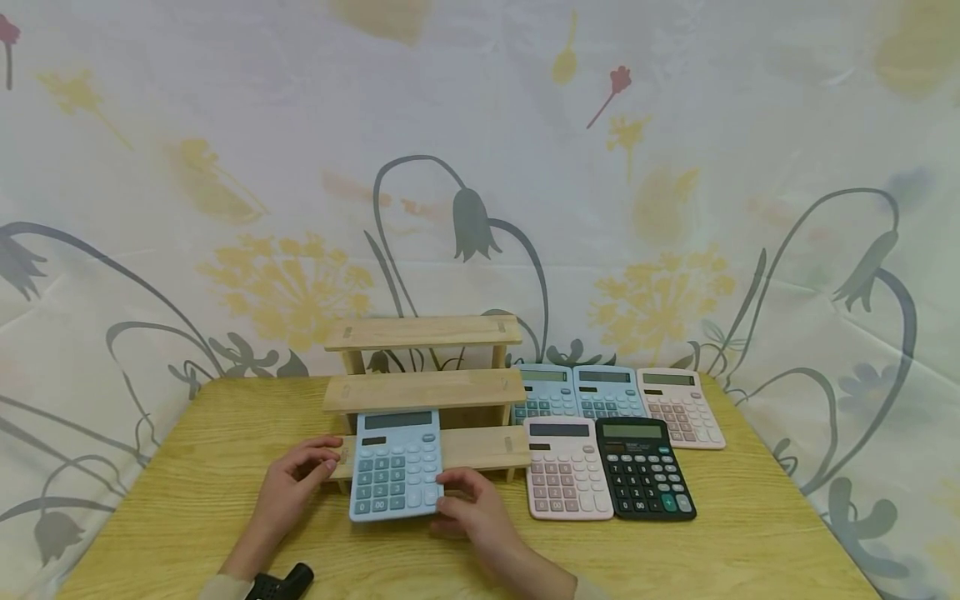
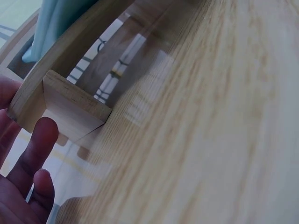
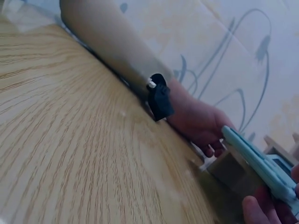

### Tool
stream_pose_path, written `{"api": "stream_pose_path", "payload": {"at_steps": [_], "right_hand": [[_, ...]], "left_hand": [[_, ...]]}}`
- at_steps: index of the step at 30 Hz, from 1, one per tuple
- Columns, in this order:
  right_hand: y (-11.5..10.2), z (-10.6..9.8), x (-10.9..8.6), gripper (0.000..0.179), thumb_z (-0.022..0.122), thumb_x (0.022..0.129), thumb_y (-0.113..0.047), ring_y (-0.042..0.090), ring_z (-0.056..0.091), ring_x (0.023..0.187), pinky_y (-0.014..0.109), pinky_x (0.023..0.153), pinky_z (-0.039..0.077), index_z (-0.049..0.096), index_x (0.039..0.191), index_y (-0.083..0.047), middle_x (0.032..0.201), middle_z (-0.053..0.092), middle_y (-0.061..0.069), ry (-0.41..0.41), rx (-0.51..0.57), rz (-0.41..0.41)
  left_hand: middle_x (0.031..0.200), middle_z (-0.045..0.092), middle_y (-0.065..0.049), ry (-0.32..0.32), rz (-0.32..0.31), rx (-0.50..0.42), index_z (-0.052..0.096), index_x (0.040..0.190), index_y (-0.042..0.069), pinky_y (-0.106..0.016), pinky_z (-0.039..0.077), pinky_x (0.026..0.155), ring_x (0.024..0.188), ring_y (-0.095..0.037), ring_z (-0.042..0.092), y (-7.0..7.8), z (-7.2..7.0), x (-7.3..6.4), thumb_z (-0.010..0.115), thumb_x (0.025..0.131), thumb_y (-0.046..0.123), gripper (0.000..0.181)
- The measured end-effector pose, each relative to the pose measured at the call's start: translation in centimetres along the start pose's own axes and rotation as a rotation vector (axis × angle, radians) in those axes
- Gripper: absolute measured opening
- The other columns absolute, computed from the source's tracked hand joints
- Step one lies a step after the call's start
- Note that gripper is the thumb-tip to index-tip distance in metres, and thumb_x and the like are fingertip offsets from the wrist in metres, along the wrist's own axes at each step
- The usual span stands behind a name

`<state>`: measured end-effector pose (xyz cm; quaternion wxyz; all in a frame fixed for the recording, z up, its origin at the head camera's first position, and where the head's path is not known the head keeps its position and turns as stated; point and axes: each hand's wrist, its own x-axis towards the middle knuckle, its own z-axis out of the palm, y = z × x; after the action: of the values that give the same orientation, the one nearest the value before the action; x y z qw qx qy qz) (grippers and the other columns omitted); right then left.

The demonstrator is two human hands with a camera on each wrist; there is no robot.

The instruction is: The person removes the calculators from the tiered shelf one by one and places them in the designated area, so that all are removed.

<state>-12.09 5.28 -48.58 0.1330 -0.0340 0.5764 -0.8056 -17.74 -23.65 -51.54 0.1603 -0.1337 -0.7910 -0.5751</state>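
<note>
A light blue calculator (image 1: 397,454) leans, display end up, at the front of a three-tier wooden stand (image 1: 427,390). My right hand (image 1: 480,512) pinches its lower right edge between thumb and fingers; the right wrist view shows the calculator (image 3: 257,163) edge-on, tilted, with fingers on both faces. At the left end of the stand's lowest step (image 1: 480,446), my left hand (image 1: 288,483) rests with loosely bent fingers. In the left wrist view, its fingers (image 2: 39,144) lie beside the step's end and leg (image 2: 70,105); one fingertip touches the wood there.
Right of the stand lie several more calculators: two blue ones (image 1: 543,392) and a pink one (image 1: 682,408) behind, another pink (image 1: 566,483) and a black one (image 1: 647,475) in front. A patterned cloth (image 1: 480,167) hangs behind the wooden table (image 1: 187,467).
</note>
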Motion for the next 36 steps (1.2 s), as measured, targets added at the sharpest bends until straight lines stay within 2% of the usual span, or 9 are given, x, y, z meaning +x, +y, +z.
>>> {"api": "stream_pose_path", "payload": {"at_steps": [5,13,19,28,36], "right_hand": [[-0.1,-0.5,-0.1,0.031,0.059,0.089,0.003,0.021,0.063,0.093,0.043,0.078,0.058,0.054,0.119,0.009,0.114,0.056,0.01,0.028,-0.011,0.01],[-0.5,-1.4,-0.4,0.03,0.057,0.091,0.003,0.019,0.061,0.094,0.04,0.077,0.058,0.053,0.119,0.012,0.112,0.058,0.008,0.036,-0.03,-0.017],[-0.6,-2.0,-0.6,0.032,0.055,0.091,0.004,0.019,0.058,0.098,0.042,0.077,0.058,0.051,0.122,0.012,0.12,0.055,0.011,0.047,-0.069,-0.011],[-0.8,-2.5,-0.7,0.038,0.057,0.091,0.003,0.019,0.06,0.098,0.039,0.078,0.058,0.052,0.128,0.008,0.116,0.058,0.012,0.044,-0.07,-0.031],[-1.1,-3.0,-1.0,0.042,0.056,0.09,0.004,0.02,0.061,0.099,0.037,0.082,0.057,0.052,0.132,0.008,0.116,0.059,0.013,0.035,-0.073,-0.039]], "left_hand": [[0.114,0.067,-0.017,0.002,-0.003,-0.008,0.073,0.093,0.001,-0.015,0.049,0.077,0.104,0.002,0.06,0.1,0.0,0.0,0.066,0.094,-0.001,0.007],[0.114,0.067,-0.018,-0.005,0.005,-0.045,0.073,0.094,-0.001,-0.016,0.05,0.074,0.102,0.002,0.061,0.3,0.0,-0.1,0.065,0.094,-0.002,0.007],[0.114,0.066,-0.019,-0.018,0.025,-0.045,0.072,0.095,-0.003,-0.016,0.05,0.074,0.101,0.002,0.061,0.6,0.0,-0.2,0.064,0.094,-0.003,0.008],[0.114,0.068,-0.007,-0.026,-0.003,-0.042,0.072,0.095,-0.002,-0.018,0.052,0.071,0.099,0.001,0.062,0.5,-0.1,-0.2,0.064,0.095,-0.002,0.008],[0.114,0.067,-0.013,-0.023,0.002,-0.049,0.072,0.095,-0.002,-0.017,0.051,0.073,0.101,0.001,0.061,0.3,-0.1,-0.1,0.063,0.096,-0.001,0.009]]}}
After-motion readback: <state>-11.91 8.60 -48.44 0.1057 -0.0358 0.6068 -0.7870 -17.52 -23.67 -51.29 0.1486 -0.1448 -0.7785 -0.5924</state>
